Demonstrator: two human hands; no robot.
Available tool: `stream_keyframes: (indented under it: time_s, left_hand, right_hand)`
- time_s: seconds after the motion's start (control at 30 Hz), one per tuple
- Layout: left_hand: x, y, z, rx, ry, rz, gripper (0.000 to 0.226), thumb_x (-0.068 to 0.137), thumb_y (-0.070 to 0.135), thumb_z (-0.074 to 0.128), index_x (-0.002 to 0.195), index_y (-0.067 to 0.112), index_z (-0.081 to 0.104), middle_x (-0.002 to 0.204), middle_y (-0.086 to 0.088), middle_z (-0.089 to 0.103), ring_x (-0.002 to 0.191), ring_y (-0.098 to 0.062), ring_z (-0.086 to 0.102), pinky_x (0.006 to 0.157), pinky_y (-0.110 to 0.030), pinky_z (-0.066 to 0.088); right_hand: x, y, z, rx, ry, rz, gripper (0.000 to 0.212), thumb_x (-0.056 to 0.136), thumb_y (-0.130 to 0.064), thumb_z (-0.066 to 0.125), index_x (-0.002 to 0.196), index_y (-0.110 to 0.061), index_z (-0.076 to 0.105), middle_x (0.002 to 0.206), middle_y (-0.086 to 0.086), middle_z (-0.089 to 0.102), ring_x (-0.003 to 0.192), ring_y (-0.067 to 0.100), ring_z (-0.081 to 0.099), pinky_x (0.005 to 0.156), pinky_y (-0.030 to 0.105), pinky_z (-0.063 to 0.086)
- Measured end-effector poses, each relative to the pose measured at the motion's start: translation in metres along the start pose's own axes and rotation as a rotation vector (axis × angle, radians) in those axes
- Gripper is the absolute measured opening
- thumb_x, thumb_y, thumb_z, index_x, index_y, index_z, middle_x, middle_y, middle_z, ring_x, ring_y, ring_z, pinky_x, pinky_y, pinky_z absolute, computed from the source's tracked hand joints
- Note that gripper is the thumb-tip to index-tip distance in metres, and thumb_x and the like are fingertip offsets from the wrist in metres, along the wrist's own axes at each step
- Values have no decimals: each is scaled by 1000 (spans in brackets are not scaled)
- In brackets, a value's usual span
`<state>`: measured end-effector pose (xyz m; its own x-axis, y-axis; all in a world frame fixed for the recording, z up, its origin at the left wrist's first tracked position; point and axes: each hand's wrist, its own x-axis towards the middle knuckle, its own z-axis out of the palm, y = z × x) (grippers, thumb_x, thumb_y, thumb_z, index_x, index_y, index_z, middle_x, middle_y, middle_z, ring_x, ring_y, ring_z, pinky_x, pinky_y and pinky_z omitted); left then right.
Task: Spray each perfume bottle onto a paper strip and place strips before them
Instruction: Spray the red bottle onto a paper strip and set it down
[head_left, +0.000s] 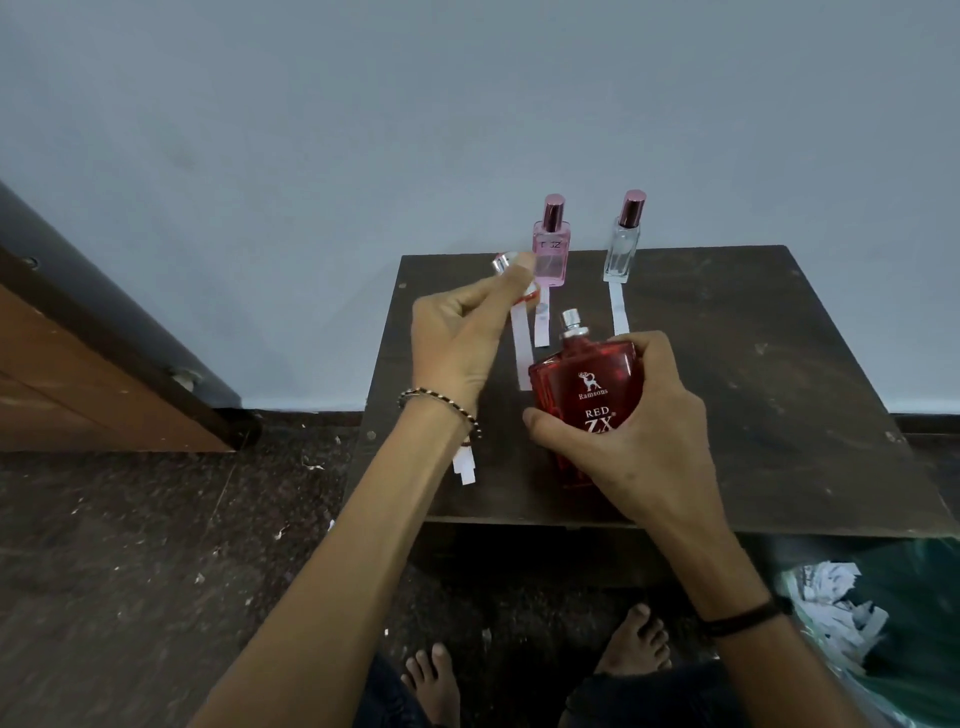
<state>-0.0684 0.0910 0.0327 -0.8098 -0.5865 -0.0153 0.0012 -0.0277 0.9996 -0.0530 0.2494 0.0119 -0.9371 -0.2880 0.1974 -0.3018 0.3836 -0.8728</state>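
My right hand (639, 431) grips a large red perfume bottle (584, 382), tilted above the dark wooden table (753, 395), its silver spray nozzle (571, 319) uncovered. My left hand (462, 338) pinches the bottle's clear cap (506, 262) at its fingertips, left of the nozzle. A white paper strip (522, 353) runs down from under those fingers; I cannot tell whether it is held or lies on the table. A pink bottle (550, 254) stands at the back with a strip (542, 325) before it. A clear bottle (622, 247) stands to its right, also with a strip (618, 309).
Spare strips (465, 470) lie near the table's left edge under my left wrist. The table stands against a pale wall. A wooden door (93, 374) is at the left. A green bag with paper scraps (852, 618) sits on the floor at the lower right, beside my bare feet.
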Motion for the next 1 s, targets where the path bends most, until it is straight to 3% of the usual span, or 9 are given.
stream_keyframes:
  time_s: [0.17,0.27,0.37,0.5,0.67,0.8,0.87,1.0]
  left_hand:
    - [-6,0,2,-31,-129,-12,27,84,40,76,89,14,82,86,-2,80,92,-18,76,88,-31,59]
    - [-4,0,0,-64,-106,-69,28,83,44,75,87,17,81,83,0,80,88,-15,77,84,-29,60]
    - [-2,0,-2,-94,-95,-112,25,83,41,76,84,17,81,83,-2,80,85,-14,77,79,-29,61]
    - [-3,0,-3,-136,-108,-141,20,83,37,77,78,19,81,83,-4,80,82,-15,77,66,-21,60]
    - [-3,1,-3,-180,-133,-183,28,84,39,75,87,12,81,86,-6,80,83,-16,77,67,-21,60]
    - [-4,1,-3,-222,-152,-218,32,85,40,74,94,9,79,89,-7,80,85,-17,77,67,-22,60]
    - [-4,2,-3,-236,-156,-234,34,85,39,75,98,7,77,89,-8,80,85,-18,78,67,-24,60]
    - [-2,2,-2,-265,-156,-257,36,86,35,74,104,5,75,91,-10,80,86,-20,78,68,-26,62]
  right_hand:
    - [3,3,-2,157,-16,71,78,52,-63,88,114,-44,45,102,-23,62,98,-18,57,71,-1,46]
    - [7,3,-2,364,-37,133,70,50,-58,93,106,-52,53,109,-27,65,98,-3,68,71,19,60]
    - [8,2,-4,563,-97,216,62,53,-41,98,104,-46,64,107,-13,74,92,17,76,71,35,64]
    - [9,0,-8,737,-218,284,56,60,-31,94,111,-29,71,103,6,77,76,29,77,66,34,61]
    - [9,1,-12,1007,-368,236,37,71,-27,79,108,-22,75,100,8,75,59,18,69,55,25,56]
    - [7,1,-16,1173,-468,202,57,65,-37,90,116,-18,71,94,5,73,52,14,68,48,23,55]
    - [6,3,-16,1280,-512,204,68,69,-37,89,126,-12,60,95,7,72,51,13,68,48,21,56]
    - [8,5,-15,1696,-720,176,48,92,-18,70,126,-9,37,108,20,60,58,24,72,53,28,60]
